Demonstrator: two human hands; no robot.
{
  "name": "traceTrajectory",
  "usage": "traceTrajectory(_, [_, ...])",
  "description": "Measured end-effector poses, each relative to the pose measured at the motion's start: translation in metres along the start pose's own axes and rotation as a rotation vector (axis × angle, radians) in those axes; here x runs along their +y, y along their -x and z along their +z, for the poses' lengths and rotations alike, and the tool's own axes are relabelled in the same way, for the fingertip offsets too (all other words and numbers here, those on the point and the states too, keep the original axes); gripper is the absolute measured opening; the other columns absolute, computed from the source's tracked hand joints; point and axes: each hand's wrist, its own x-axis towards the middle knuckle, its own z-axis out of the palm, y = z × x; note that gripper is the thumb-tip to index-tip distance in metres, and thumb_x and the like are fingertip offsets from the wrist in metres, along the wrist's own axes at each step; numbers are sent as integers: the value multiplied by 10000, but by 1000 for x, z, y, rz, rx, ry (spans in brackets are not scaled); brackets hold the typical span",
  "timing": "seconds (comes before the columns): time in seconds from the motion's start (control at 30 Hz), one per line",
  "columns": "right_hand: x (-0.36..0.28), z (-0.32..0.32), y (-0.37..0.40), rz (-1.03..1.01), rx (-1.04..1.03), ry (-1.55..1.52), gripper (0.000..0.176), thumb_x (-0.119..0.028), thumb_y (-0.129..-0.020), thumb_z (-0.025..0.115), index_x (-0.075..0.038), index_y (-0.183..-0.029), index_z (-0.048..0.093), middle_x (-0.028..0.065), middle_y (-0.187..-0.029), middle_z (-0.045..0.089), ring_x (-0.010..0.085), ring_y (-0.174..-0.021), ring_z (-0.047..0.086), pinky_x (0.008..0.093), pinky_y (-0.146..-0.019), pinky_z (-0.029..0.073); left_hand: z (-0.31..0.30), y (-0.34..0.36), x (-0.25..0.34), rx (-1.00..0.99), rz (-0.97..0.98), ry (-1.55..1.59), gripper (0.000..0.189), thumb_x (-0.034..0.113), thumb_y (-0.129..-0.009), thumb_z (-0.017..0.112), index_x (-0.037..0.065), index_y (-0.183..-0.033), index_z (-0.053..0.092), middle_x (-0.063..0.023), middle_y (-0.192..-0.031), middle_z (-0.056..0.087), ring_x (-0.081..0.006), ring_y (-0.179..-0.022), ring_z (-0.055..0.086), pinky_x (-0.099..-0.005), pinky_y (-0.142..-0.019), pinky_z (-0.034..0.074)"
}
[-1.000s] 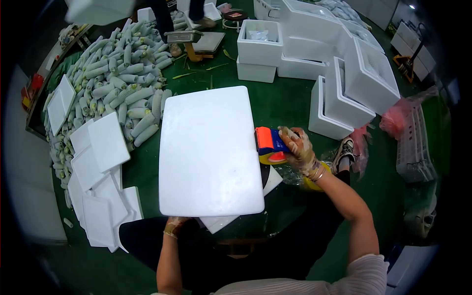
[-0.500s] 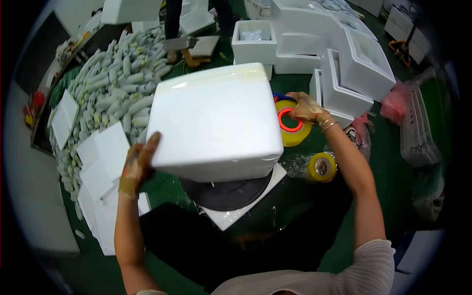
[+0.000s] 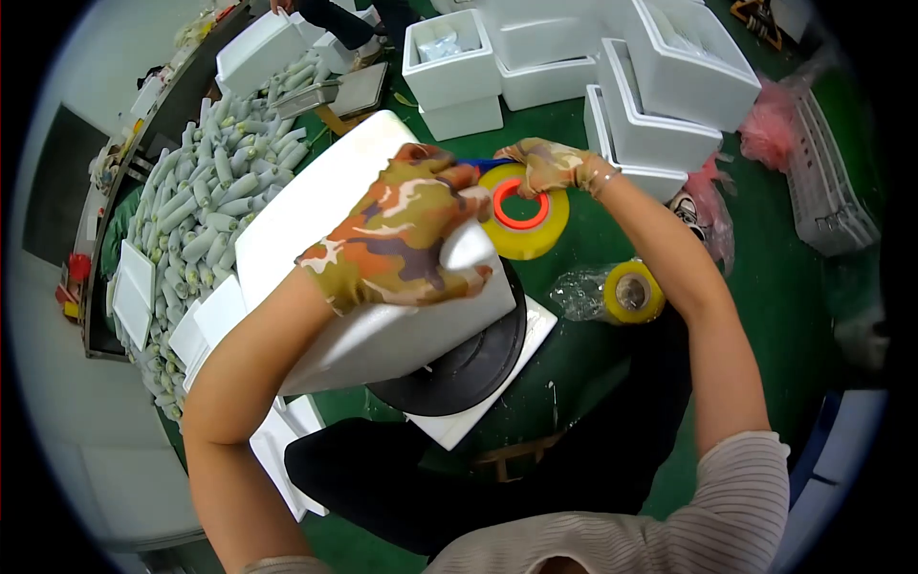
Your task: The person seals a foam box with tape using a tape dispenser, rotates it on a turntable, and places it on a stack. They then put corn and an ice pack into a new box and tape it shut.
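Note:
A closed white foam box (image 3: 316, 191) sits turned at an angle on a black round turntable (image 3: 478, 349), which rests on a white board. My left hand (image 3: 406, 230), in a camouflage glove, lies over the box's right end with its fingers spread. My right hand (image 3: 550, 167), gloved too, is closed on the tape dispenser, with its large yellow tape roll (image 3: 550, 225) and red-orange core hanging below the fingers. The blue part (image 3: 488, 164) of the dispenser reaches to the box's upper right edge, near my left fingers.
Another yellow tape roll (image 3: 633, 292) lies by my right knee. Stacked foam boxes (image 3: 550, 84) stand at the back right. Wrapped vegetables (image 3: 206, 196) are heaped at the left beside loose white lids (image 3: 134, 292). Another person's legs (image 3: 335, 24) show at the top.
The box has turned and shifted left. My left hand has moved from its left side onto its right end. My right hand has moved left and up with the dispenser.

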Motion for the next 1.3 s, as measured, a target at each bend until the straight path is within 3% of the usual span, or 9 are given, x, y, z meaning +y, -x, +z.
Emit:
traceTrajectory(0.07, [3, 12, 29, -7, -42, -240, 711, -68, -622, 682, 34, -1305, 510, 105, -992, 677, 136, -836, 595, 270, -756, 504, -5, -2, -1, -69, -144, 20, 463, 412, -706, 653, 43, -985, 633, -175, -985, 593, -351, -1030, 552, -437, -984, 371])
traceTrajectory(0.27, [-15, 24, 120, 107, 36, -89, 560, -93, -633, 657, 2, -1182, 601, 133, -931, 686, 196, -800, 628, 298, -774, 508, -8, -11, -54, -94, -922, -125, 468, 447, -823, 574, 92, -1120, 642, -180, -1241, 600, -337, -1170, 559, -402, -987, 422])
traceTrajectory(0.4, [-22, 29, 133, 130, 119, -48, 523, -100, -628, 649, 0, -1140, 618, 158, -921, 689, 233, -805, 646, 305, -780, 510, -4, 31, -112, 19, -1195, -219, 562, 499, -837, 495, 146, -1262, 598, -154, -1253, 612, -326, -1180, 564, -376, -1009, 404])
traceTrajectory(0.43, [-22, 30, 132, 120, 113, 10, 511, -108, -631, 647, 4, -1129, 618, 174, -936, 685, 263, -820, 652, 315, -782, 512, -10, 39, -135, -165, -1291, -180, 585, 504, -850, 461, 152, -1305, 569, -133, -1343, 554, -305, -1254, 511, -385, -1046, 370])
traceTrajectory(0.8, [-50, 21, 201, 151, 99, 95, 385, -82, -671, 611, -51, -1053, 644, 189, -929, 677, 322, -833, 664, 365, -754, 515, -13, 208, -137, -57, -1527, -462, 532, 474, -851, 435, 92, -1149, 655, -173, -1218, 623, -371, -1149, 572, -456, -967, 431])
traceTrajectory(0.9, [-54, 39, 247, 231, 112, -7, 458, 79, -687, 564, -42, -1125, 626, 113, -863, 658, 146, -790, 612, 278, -737, 487, -6, 225, -141, 170, -1389, -267, 686, 630, -835, 449, 61, -1155, 662, -208, -1170, 640, -366, -1104, 599, -443, -958, 439])
traceTrajectory(1.07, [-106, 91, 329, 440, 200, 55, 460, -9, -682, 606, -29, -1142, 603, 243, -952, 626, 412, -900, 612, 439, -788, 509, -6, 213, -123, 201, -1560, -51, 926, 769, -757, 451, 24, -1294, 572, -189, -1251, 604, -328, -1134, 586, -407, -996, 412])
traceTrajectory(1.23, [-147, 149, 377, 453, 300, 12, 477, -22, -668, 622, -11, -1144, 606, 224, -981, 646, 402, -892, 623, 413, -825, 513, 6, 269, -157, 125, -1802, -146, 824, 680, -790, 477, 66, -1335, 542, -168, -1391, 505, -345, -1263, 500, -443, -1046, 370])
traceTrajectory(1.3, [-154, 160, 380, 395, 328, -25, 465, -19, -668, 616, -6, -1133, 606, 220, -962, 649, 397, -882, 625, 411, -812, 512, -5, 236, -90, 178, -2002, -318, 731, 633, -837, 448, 115, -1343, 542, -144, -1409, 493, -353, -1300, 461, -492, -1067, 337])
